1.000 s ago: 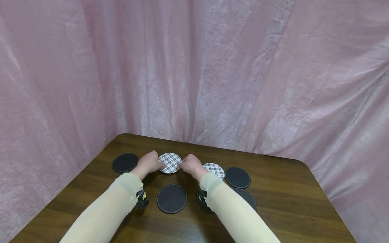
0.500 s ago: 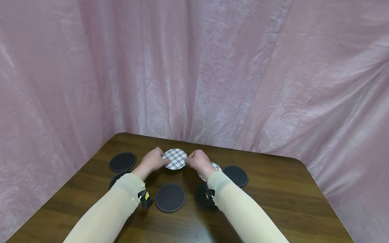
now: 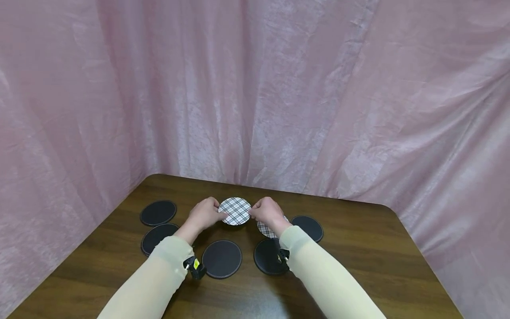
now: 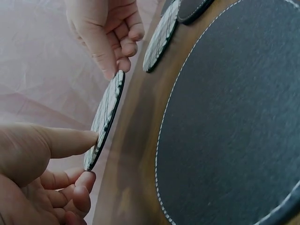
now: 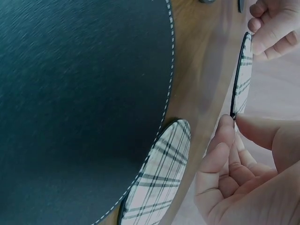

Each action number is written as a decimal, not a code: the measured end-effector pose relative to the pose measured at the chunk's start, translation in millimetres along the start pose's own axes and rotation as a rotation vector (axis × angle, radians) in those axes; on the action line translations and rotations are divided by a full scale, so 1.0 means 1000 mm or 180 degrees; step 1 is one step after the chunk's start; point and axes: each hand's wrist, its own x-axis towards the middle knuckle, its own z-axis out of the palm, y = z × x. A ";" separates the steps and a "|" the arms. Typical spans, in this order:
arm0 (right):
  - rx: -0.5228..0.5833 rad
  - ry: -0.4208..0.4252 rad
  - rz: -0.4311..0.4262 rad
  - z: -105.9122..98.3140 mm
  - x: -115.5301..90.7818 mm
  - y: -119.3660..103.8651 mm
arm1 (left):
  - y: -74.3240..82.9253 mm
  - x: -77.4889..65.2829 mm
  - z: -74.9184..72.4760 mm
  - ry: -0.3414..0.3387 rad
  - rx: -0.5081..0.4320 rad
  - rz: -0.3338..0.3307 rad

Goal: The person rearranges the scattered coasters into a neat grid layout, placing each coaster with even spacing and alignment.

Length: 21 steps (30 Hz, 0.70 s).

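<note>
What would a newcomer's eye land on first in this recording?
Probably the raised plaid coaster, which the left hand and right hand pinch by opposite edges above the table. Next, the pink curtain filling the background, then the dark coasters lying to both sides and nearer the camera.

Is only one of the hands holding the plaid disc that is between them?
No, the left hand and the right hand both pinch the plaid disc, at opposite edges.
</note>
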 end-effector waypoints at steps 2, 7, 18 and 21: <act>-0.0076 -0.0015 -0.0032 0.005 0.012 0.014 | 0.006 -0.007 -0.002 -0.0006 -0.0033 0.0007; -0.0254 -0.0007 -0.0027 0.014 0.031 0.038 | 0.024 -0.023 -0.004 0.0002 -0.0058 -0.0028; -0.0438 -0.0052 -0.0049 0.037 0.064 0.081 | 0.026 -0.032 0.007 -0.0091 0.0071 -0.0094; -0.0399 -0.0053 -0.0031 0.025 0.040 0.060 | 0.000 -0.012 0.029 -0.0093 0.0120 -0.0086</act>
